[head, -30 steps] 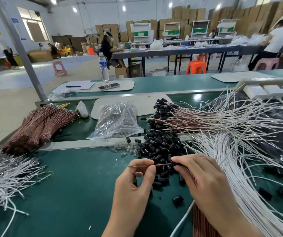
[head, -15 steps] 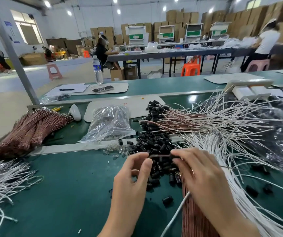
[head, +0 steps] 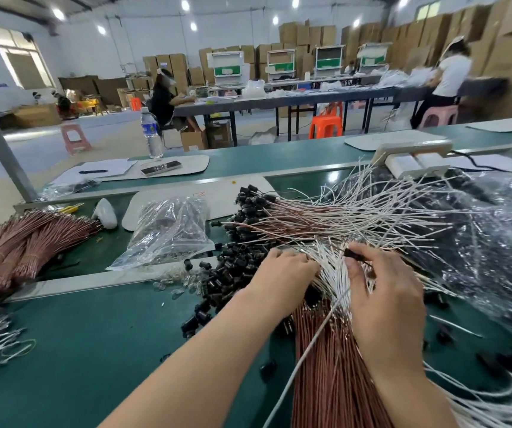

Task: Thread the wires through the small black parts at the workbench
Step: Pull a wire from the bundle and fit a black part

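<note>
Two bare hands and two bare forearms are all that shows of the person. The left hand (head: 282, 273) and left forearm (head: 202, 359) enter from the near edge around the centre. The right hand (head: 387, 298) and right forearm (head: 415, 393) enter from the near right corner. Both arms are uncovered right to the picture's border, skin only from knuckles to edge. The fingers are slim, and the back of the right hand is faintly ridged with knuckles and tendons. A short, trimmed nail shows on the right thumb (head: 353, 273) — finer detail is lost in slight blur.
</note>
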{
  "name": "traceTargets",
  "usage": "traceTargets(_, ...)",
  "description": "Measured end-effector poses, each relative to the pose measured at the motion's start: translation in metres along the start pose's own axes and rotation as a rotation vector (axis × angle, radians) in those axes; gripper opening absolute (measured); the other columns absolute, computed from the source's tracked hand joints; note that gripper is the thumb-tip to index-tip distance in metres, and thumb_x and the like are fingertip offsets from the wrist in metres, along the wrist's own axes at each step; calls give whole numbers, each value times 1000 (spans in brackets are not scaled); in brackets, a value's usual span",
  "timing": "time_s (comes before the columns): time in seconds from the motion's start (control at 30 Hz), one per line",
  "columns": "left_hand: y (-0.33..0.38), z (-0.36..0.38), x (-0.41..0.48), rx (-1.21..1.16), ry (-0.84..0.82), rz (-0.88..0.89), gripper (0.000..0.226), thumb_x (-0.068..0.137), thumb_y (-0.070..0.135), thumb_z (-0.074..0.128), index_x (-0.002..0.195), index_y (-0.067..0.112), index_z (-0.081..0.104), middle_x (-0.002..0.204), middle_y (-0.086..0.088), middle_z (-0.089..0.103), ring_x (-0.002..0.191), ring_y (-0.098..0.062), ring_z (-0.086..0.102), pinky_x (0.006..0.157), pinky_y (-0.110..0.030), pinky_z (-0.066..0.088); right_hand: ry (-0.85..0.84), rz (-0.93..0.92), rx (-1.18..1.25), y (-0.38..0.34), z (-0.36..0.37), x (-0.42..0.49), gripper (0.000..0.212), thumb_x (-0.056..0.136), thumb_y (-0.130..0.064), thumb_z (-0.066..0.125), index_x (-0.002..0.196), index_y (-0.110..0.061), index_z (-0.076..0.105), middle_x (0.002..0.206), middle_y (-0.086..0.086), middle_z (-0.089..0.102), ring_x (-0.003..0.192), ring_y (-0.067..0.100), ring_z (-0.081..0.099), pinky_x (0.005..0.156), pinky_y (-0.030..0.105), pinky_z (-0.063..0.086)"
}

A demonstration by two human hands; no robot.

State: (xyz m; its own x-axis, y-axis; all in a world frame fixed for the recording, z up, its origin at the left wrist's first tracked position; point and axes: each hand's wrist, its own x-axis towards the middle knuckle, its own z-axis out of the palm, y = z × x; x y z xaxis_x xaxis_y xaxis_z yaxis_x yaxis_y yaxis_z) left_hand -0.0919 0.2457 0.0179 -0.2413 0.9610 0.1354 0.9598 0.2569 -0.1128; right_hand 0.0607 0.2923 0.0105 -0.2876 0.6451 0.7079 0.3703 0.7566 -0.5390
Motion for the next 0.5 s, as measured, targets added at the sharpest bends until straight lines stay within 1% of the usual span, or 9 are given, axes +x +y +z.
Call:
traceTargets(0.1,-5,-3,6,44,6,48,16,101,14,56,114,22,60,115,0,64,115,-25,55,99,-42,36,-6,12,2,2,1,1,25,95,-24,63,118,-15,67,110,3,71,99,23,66,93,31,39)
traceTargets(0.2,-6,-11,9,34,65,85,11,101,14,56,109,22,58,113,2,64,111,-22,57,96,-39,36,-13,13,17,1,1,1,24,96,-25,61,118,-16,68,111,1,71,100,21,66,91,30,39)
traceTargets(0.27,-4,-19,10,26,127,123,12,100,13,57,107,24,56,113,4,65,109,-21,57,95,-38,37,-16,23,29,0,1,1,24,96,-26,60,118,-17,67,112,-1,70,101,19,65,89,30,40)
traceTargets(0.37,-5,-33,5,9,218,186,11,99,15,58,106,24,60,113,5,65,107,-20,56,96,-37,37,-12,23,41,-1,2,0,24,97,-27,58,118,-19,67,112,-2,70,101,17,64,88,30,41)
traceTargets(0.43,-8,-41,0,6,233,193,9,101,21,57,108,24,61,114,6,62,109,-18,53,96,-36,36,2,5,61,-1,3,-1,25,96,-27,58,118,-17,67,110,-1,70,98,16,64,87,34,46)
traceTargets(0.5,-13,-47,-5,-17,196,164,11,102,31,56,111,26,60,117,6,58,114,-17,50,98,-34,35,15,-6,82,-2,2,-1,27,95,-26,59,118,-15,67,109,0,70,95,17,65,86,40,52)
